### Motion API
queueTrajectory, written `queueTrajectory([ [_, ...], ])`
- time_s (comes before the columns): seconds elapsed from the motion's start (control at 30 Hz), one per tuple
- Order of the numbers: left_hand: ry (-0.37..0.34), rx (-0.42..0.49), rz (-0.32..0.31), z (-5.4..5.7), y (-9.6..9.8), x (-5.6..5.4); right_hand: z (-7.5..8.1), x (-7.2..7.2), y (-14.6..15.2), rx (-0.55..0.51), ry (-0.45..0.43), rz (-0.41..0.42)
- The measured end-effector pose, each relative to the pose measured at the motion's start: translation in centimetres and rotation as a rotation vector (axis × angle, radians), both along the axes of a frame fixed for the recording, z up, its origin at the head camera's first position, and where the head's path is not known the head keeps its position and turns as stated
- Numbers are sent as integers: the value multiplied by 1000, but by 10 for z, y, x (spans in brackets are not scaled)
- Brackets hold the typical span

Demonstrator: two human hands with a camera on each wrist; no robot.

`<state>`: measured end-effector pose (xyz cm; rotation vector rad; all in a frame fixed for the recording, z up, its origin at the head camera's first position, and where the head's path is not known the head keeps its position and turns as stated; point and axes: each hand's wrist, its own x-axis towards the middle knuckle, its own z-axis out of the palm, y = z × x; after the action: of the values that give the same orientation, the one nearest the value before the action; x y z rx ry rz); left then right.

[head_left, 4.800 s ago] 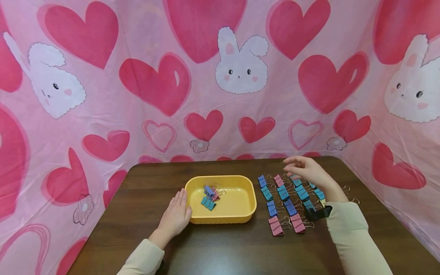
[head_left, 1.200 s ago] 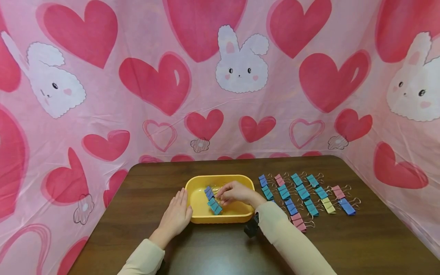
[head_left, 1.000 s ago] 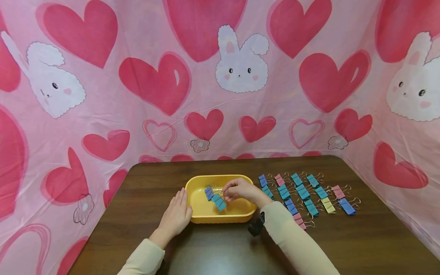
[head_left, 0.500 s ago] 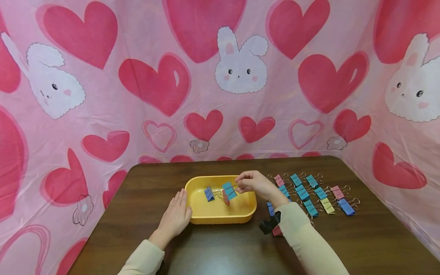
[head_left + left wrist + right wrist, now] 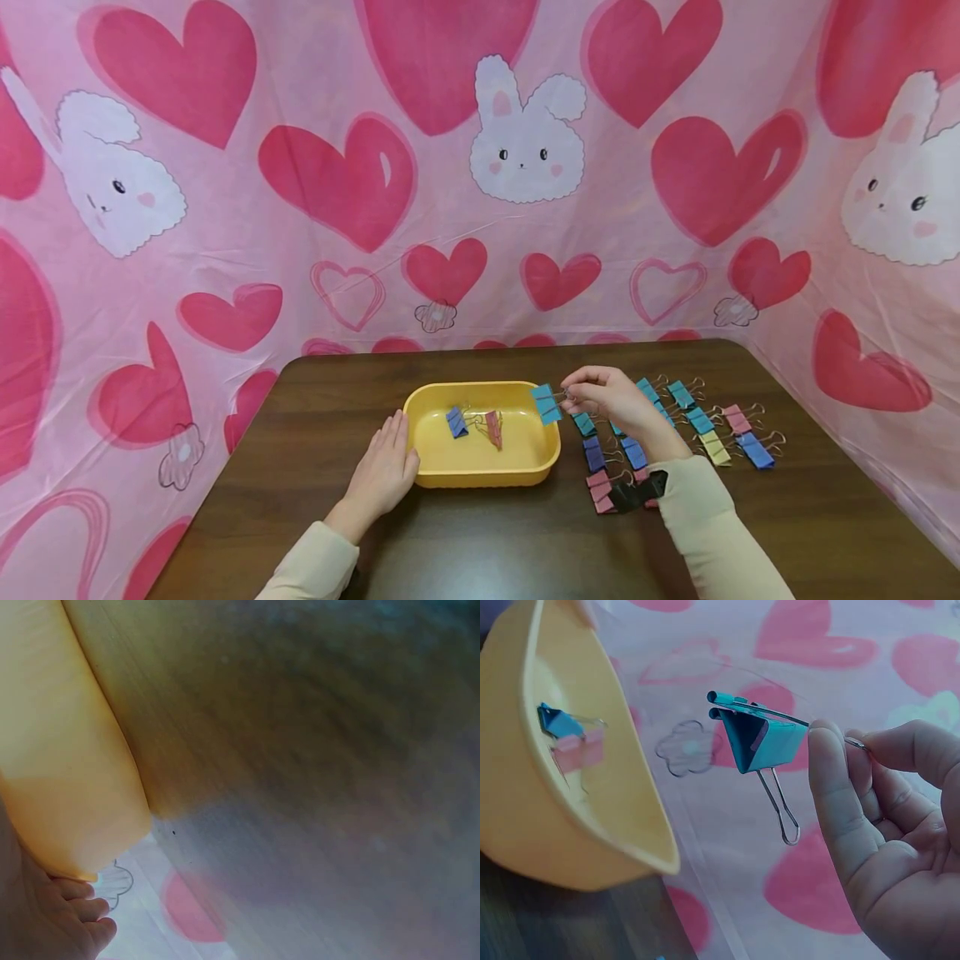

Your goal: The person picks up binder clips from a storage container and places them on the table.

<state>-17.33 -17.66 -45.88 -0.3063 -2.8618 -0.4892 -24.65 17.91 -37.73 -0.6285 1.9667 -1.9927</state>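
Observation:
My right hand [image 5: 618, 404] pinches one wire handle of a teal binder clip [image 5: 546, 404] between thumb and fingers, just over the right rim of the yellow tray [image 5: 480, 480]. In the right wrist view the teal binder clip [image 5: 769, 742] hangs in the air, its other wire handle pointing down. Inside the tray lie a blue binder clip [image 5: 457, 422] and a pink binder clip [image 5: 493, 429]. My left hand [image 5: 382, 467] rests flat against the tray's left side with straight fingers. The left wrist view shows its fingers [image 5: 88, 909] beside the tray wall.
Right of the tray, binder clips lie in columns on the dark wooden table [image 5: 480, 542], among them a yellow clip [image 5: 716, 447], a blue clip [image 5: 756, 450] and a pink clip [image 5: 600, 492]. My right arm hides some of them. A pink heart-print cloth [image 5: 450, 333] hangs behind the table.
My right hand took hold of the teal binder clip in the tray, lifted it and carried it right to the rim. The pink clip in the tray now stands uncovered. My left hand stayed put.

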Motion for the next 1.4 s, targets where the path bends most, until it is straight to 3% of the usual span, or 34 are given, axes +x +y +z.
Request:
queueTrajectory([
  [0.17, 1, 2, -4, 0, 0, 0, -1, 5, 25, -45, 55, 3],
  [0.67, -5, 7, -5, -1, -1, -1, -6, 22, 88, -182, 77, -10],
  [0.97, -23, 9, -1, 0, 0, -1, -26, 33, 124, -192, 88, -40],
  [1.2, -26, 0, -3, 0, 0, -2, -44, 42, 154, -259, 40, -2],
  [1.4, -17, 3, -2, -1, 0, -2, -58, 46, 177, -226, 2, -13],
])
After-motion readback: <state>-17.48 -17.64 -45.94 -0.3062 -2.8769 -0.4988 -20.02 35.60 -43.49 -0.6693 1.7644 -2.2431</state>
